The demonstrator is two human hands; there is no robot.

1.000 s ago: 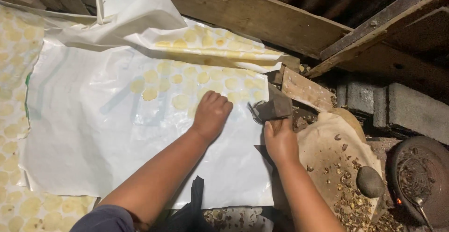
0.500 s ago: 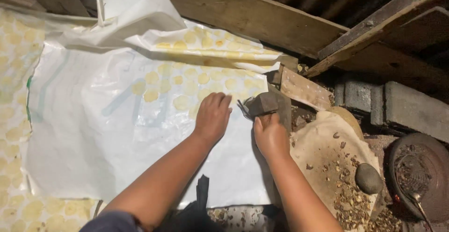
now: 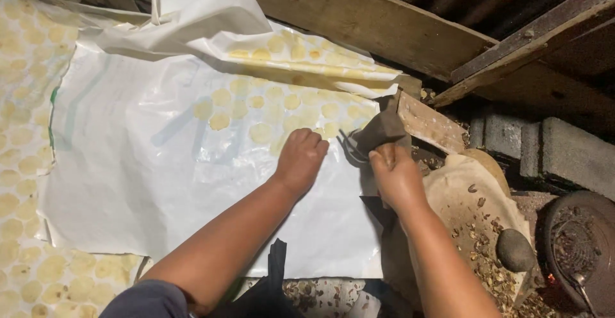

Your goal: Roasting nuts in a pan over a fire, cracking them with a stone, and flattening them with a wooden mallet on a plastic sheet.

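White plastic sheet (image 3: 192, 164) covers the worktop under rough wooden beams (image 3: 359, 16). At its right edge the right hand (image 3: 396, 175) has its fingers pinched shut on a dark rag (image 3: 381, 132), which stands up and away from the person. Beside it, the left hand (image 3: 300, 159) rests fisted on the sheet. A smooth stone (image 3: 514, 250) and scattered shells lie further right.

Both my forearms reach up from the bottom edge, bare to the elbow and angled toward each other. My left hand (image 3: 300, 159) is curled into a loose fist, knuckles up, palm side down. My right hand (image 3: 395, 175) sits just beside it, fingers pinched closed and thumb pressed on top.
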